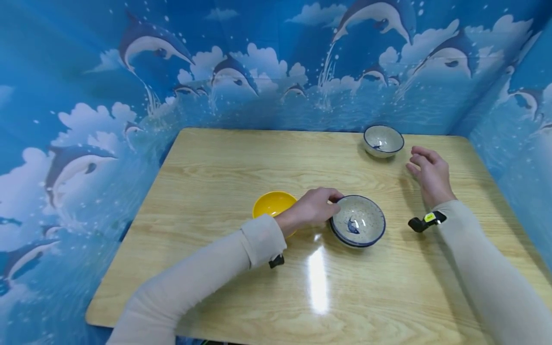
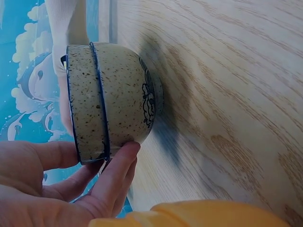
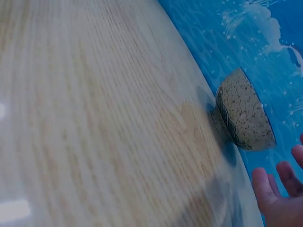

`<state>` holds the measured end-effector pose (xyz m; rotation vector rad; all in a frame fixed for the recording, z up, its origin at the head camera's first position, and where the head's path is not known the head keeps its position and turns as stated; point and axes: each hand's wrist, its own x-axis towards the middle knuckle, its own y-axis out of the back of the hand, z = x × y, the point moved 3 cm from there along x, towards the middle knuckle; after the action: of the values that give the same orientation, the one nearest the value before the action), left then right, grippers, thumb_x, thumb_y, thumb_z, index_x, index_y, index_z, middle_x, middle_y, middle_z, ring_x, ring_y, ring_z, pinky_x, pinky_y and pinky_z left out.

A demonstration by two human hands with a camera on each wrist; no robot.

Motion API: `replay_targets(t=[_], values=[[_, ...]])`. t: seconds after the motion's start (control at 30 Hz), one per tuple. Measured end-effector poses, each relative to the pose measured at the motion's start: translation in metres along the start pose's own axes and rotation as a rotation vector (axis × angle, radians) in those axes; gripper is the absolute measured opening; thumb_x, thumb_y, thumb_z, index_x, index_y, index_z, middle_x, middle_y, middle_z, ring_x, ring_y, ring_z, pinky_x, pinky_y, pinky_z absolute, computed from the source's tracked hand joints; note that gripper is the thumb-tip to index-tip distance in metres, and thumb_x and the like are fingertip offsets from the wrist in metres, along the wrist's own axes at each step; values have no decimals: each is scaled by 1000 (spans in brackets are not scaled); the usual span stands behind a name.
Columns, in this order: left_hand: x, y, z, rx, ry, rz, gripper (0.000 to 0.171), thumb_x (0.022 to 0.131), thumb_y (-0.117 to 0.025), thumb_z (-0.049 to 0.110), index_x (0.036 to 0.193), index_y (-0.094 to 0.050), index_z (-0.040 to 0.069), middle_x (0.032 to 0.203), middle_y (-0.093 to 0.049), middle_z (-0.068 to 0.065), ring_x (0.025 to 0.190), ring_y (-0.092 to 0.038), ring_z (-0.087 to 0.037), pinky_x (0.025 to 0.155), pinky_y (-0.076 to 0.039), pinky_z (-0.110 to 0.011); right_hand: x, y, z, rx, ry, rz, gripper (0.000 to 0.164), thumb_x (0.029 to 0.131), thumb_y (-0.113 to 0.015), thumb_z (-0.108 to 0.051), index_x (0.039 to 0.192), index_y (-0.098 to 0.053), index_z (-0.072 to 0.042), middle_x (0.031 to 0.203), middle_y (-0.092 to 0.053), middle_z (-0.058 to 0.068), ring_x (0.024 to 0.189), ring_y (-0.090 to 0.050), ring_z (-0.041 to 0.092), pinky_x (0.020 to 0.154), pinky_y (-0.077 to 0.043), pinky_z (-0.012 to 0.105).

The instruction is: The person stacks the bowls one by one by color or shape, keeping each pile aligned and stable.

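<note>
Two nested speckled ceramic bowls (image 1: 361,218) with blue rims stand right of the table's middle, a blue fish drawn inside the upper one. My left hand (image 1: 316,205) grips this stack at its left side; in the left wrist view the thumb is at the upper bowl (image 2: 85,104) and the fingers are against the lower bowl (image 2: 125,94). My right hand (image 1: 432,178) hangs over the table's right side with loosely bent fingers, holding nothing. Nearest to it is a third speckled bowl (image 1: 383,140), apart from the fingertips (image 3: 261,182) in the right wrist view.
A yellow bowl (image 1: 273,203) sits left of the stack, partly hidden behind my left wrist. The wood-grain table (image 1: 207,172) has its far edge against a blue dolphin-print curtain (image 1: 267,67), which also runs along both sides.
</note>
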<state>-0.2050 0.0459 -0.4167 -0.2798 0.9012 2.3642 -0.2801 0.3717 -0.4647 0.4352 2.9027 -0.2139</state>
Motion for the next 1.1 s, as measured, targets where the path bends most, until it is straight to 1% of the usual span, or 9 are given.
replay_targets(t=[0.17,0.27,0.37,0.5,0.77,0.87,0.93,1.03,1.1], values=[[0,0,0,-11,8,0,40,113,-59,19,152,-63,15,151,-66,-4,138,-60,-19,122,-50,-39,15,-4,0,-5,-14,-1,49,112,-58,-16,160,-49,-13,137,-52,-9,128,-51,7,114,-51,18],[1,1,-1,-15,16,6,40,113,-59,20,152,-63,16,151,-66,-3,138,-60,-20,123,-49,-40,24,-9,-2,-36,-13,-25,61,114,-55,-20,170,-35,-11,151,-49,-4,140,-49,13,118,-49,21],[1,2,-1,-13,16,12,40,112,-60,20,152,-64,16,150,-66,-3,138,-60,-20,123,-49,-40,33,-13,-4,-94,-25,-33,65,115,-54,-27,174,-28,-16,167,-39,0,152,-43,17,122,-46,24],[1,1,0,-14,14,6,40,113,-60,20,152,-63,15,150,-66,-4,138,-60,-20,122,-50,-40,43,-17,-3,-134,-63,-28,70,114,-54,-29,176,-20,-22,174,-31,1,156,-40,17,125,-42,28],[3,-2,0,-21,19,-7,40,113,-59,21,152,-63,16,151,-66,-3,137,-60,-19,122,-50,-40,53,-24,2,-80,-117,-49,77,115,-50,-31,177,-6,-28,184,-10,8,163,-32,20,127,-39,29],[4,-2,0,-13,18,0,39,113,-60,21,151,-64,16,150,-66,-3,136,-60,-19,122,-50,-40,55,-26,4,-66,-109,-54,76,115,-50,-31,177,-5,-28,182,-13,8,162,-34,20,126,-42,29],[5,-2,0,-9,17,3,39,113,-60,21,151,-64,16,150,-67,-3,136,-61,-19,122,-50,-40,56,-27,4,-69,-103,-53,74,115,-49,-31,177,-7,-28,177,-22,5,161,-37,21,123,-45,28],[5,-2,0,-2,17,7,39,113,-60,22,151,-65,16,149,-67,-2,135,-61,-18,122,-50,-39,56,-29,5,-74,-92,-49,71,116,-48,-28,177,-12,-26,159,-38,1,157,-43,22,119,-50,28],[4,-2,-1,-1,17,7,39,113,-59,22,151,-64,16,149,-67,-2,135,-60,-18,122,-50,-39,55,-31,5,-73,-83,-42,68,115,-47,-25,176,-16,-23,145,-44,0,149,-52,23,115,-54,28]])
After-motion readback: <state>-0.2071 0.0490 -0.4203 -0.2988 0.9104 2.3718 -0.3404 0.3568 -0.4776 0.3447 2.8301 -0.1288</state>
